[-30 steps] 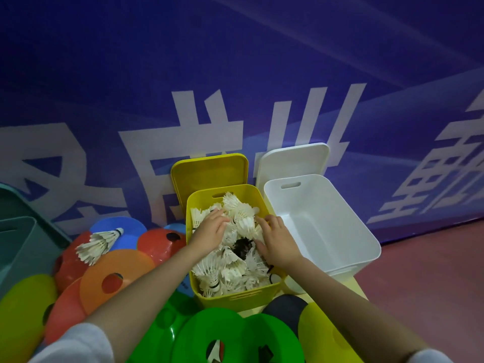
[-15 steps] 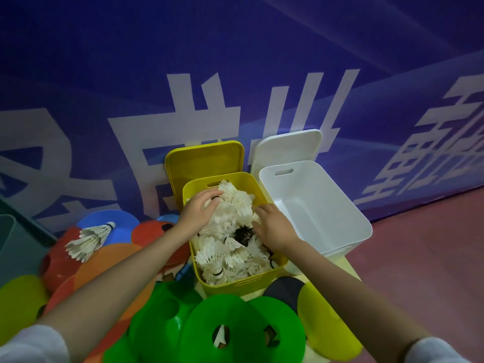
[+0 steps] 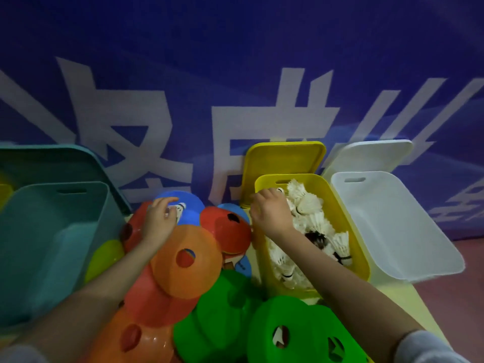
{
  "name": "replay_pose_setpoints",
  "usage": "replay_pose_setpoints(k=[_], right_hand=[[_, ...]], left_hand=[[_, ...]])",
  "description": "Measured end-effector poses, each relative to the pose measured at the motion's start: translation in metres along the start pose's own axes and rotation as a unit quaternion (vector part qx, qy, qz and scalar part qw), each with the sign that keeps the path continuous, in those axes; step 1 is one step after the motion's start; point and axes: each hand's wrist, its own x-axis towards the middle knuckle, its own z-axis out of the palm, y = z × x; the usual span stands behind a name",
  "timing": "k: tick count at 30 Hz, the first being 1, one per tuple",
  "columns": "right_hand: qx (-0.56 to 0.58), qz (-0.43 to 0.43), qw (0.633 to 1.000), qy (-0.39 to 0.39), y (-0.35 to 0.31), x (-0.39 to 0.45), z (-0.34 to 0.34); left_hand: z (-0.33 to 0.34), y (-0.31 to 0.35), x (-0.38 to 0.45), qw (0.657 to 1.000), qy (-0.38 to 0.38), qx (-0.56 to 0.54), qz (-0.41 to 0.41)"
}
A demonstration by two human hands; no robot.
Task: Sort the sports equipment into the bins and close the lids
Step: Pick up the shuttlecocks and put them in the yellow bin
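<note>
Single head-worn wide-angle view, looking forward and down from just above the arms. Close in: forearms entering from both lower corners, yellow bin right of centre, teal bin at the left edge, white bin at right. Blue lettered wall filling the upper half, straight ahead. No second view.

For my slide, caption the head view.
Left hand grasps a stray shuttlecock on the cones; right hand rests in the yellow bin.

Shuttlecocks fill the middle bin, cones heaped left of it.
</note>
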Motion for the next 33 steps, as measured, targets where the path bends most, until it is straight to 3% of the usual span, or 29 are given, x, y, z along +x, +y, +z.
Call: replay_pose_setpoints(k=[4, 7, 12, 15, 20, 24, 29, 33], right_hand=[[0.122, 0.019, 0.992, -0.016, -0.038, 0.022, 0.03], [0.183, 0.018, 0.976, -0.114, -0.076, 0.042, 0.062], [0.141, -0.034, 0.946, -0.291, -0.106, 0.081, 0.115], [0.077, -0.107, 0.93, -0.342, -0.11, 0.096, 0.139], [0.049, -0.134, 0.939, -0.314, -0.109, 0.107, 0.154], [0.111, -0.075, 0.943, -0.303, -0.112, 0.087, 0.145], [0.224, 0.015, 0.96, -0.167, -0.1, 0.041, 0.092], [0.283, 0.047, 0.956, -0.056, -0.053, -0.001, 0.031]], left_hand=[[-0.017, -0.04, 0.001, 0.998, -0.015, 0.033, -0.043], [-0.011, -0.049, -0.002, 0.993, -0.071, 0.037, -0.081], [-0.005, -0.055, 0.002, 0.992, -0.088, 0.048, -0.08], [-0.012, -0.064, 0.002, 0.994, -0.078, -0.002, -0.08], [-0.031, -0.084, -0.012, 0.995, -0.008, -0.051, -0.08], [-0.041, -0.074, -0.021, 0.991, 0.033, -0.094, -0.088], [-0.035, -0.018, -0.02, 0.985, 0.046, -0.163, -0.028], [-0.007, 0.048, -0.029, 0.971, 0.001, -0.238, 0.01]])
